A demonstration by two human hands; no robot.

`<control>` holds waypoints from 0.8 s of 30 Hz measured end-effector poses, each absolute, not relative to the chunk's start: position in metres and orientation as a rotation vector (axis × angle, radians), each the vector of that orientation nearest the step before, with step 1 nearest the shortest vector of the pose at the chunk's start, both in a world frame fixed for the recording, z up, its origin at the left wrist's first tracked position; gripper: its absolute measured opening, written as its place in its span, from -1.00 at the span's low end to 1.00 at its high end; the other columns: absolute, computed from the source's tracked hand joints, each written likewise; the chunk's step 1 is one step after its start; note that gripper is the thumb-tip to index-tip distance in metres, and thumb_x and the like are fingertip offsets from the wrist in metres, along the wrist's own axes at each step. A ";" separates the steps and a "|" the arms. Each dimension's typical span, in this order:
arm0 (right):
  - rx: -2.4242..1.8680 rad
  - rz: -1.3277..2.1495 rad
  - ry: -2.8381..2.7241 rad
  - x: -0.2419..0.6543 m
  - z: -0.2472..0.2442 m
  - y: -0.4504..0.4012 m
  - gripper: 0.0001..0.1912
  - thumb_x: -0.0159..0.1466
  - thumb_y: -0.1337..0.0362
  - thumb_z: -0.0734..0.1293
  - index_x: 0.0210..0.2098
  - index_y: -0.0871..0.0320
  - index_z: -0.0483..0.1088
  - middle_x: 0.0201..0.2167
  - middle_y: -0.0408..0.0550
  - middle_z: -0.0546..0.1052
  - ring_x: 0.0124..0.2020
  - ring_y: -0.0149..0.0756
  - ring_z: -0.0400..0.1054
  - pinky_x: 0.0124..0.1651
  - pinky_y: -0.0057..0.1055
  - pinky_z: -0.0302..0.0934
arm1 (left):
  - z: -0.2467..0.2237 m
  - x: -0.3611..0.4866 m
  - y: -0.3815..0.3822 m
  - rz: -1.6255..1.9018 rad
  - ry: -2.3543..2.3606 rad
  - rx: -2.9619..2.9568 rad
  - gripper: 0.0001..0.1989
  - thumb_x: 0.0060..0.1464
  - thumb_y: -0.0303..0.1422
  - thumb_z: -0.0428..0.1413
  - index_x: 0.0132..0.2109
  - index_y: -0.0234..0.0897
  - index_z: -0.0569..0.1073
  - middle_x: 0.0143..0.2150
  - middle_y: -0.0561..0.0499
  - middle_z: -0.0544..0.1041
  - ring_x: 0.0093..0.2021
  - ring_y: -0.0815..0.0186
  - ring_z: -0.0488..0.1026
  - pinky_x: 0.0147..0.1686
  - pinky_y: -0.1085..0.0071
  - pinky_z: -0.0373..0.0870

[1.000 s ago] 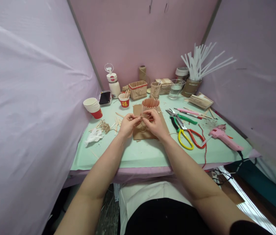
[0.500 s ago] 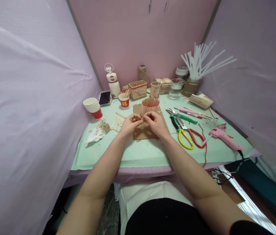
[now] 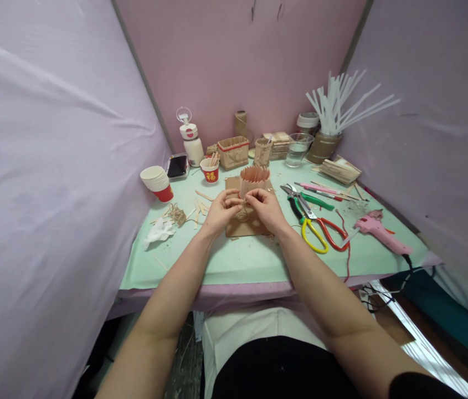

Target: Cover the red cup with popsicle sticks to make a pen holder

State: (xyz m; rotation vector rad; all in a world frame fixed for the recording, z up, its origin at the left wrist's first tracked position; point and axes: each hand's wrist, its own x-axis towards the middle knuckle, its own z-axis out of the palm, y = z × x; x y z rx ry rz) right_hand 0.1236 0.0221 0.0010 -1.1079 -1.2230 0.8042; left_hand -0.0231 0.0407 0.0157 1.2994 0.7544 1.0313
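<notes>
My left hand [image 3: 222,209] and my right hand [image 3: 266,209] almost meet over a brown cardboard sheet [image 3: 254,226], each with its fingertips pinched together. Thin twine [image 3: 242,215] runs from the fingers and lies in a small loop on the cardboard just below them. Right behind my hands stands a round holder of wooden sticks [image 3: 254,177] with a jagged rim. Its lower front is hidden by my fingers. A tangled bundle of twine [image 3: 178,214] rests left of my left hand.
Right of the cardboard lie green-handled pliers [image 3: 317,201], scissors [image 3: 314,235] with yellow and red handles, and a pink glue gun [image 3: 383,233]. Paper cups [image 3: 157,180] and crumpled tissue [image 3: 159,233] are at left. A bowl of water [image 3: 298,152] stands behind.
My right fingertips have shifted slightly to the right, opening a small gap from the left ones. The twine loop below has changed shape a little.
</notes>
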 end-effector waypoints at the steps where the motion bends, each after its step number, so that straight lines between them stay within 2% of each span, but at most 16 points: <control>1: -1.098 0.810 -1.227 0.124 0.000 0.023 -0.80 0.12 0.13 0.32 -0.42 0.16 0.39 -0.47 -0.14 0.43 -0.41 -0.36 0.27 -0.31 -0.41 0.19 | 0.016 -0.023 0.041 1.016 0.764 1.268 -0.56 -0.16 -0.52 0.17 -0.05 -0.26 0.37 -0.33 0.03 0.55 -0.38 0.41 0.44 -0.36 0.47 0.30; 7: -1.078 0.818 -1.252 0.124 0.001 0.023 -0.79 0.12 0.12 0.33 -0.42 0.15 0.40 -0.48 -0.15 0.44 -0.41 -0.37 0.28 -0.30 -0.40 0.21 | 0.015 -0.023 0.046 1.017 0.768 1.121 -0.77 -0.11 -0.36 0.22 -0.24 -0.33 0.46 -0.43 0.03 0.52 -0.41 0.43 0.42 -0.39 0.50 0.28; 10: -1.085 0.827 -1.284 0.121 0.004 0.019 -0.81 0.12 0.13 0.33 -0.41 0.15 0.41 -0.44 -0.14 0.46 -0.39 -0.35 0.29 -0.28 -0.40 0.21 | 0.011 -0.024 0.047 0.998 0.762 1.176 -0.71 -0.18 -0.32 0.30 -0.27 -0.32 0.46 -0.44 0.04 0.51 -0.44 0.43 0.42 -0.40 0.49 0.29; 13: -1.099 0.815 -1.292 0.119 0.007 0.015 -0.82 0.12 0.15 0.33 -0.41 0.14 0.42 -0.43 -0.13 0.47 -0.37 -0.34 0.30 -0.28 -0.39 0.21 | 0.010 -0.023 0.047 1.023 0.770 1.249 -0.69 -0.24 -0.40 0.32 -0.28 -0.32 0.45 -0.41 0.04 0.52 -0.40 0.41 0.44 -0.36 0.47 0.33; 24: -1.181 0.708 -1.243 0.116 0.005 0.016 -0.83 0.12 0.18 0.32 -0.41 0.16 0.43 -0.44 -0.13 0.47 -0.39 -0.34 0.30 -0.26 -0.38 0.20 | 0.011 -0.020 0.044 1.131 0.814 1.341 -0.57 -0.20 -0.50 0.25 -0.10 -0.28 0.38 -0.40 0.06 0.52 -0.37 0.38 0.45 -0.34 0.45 0.36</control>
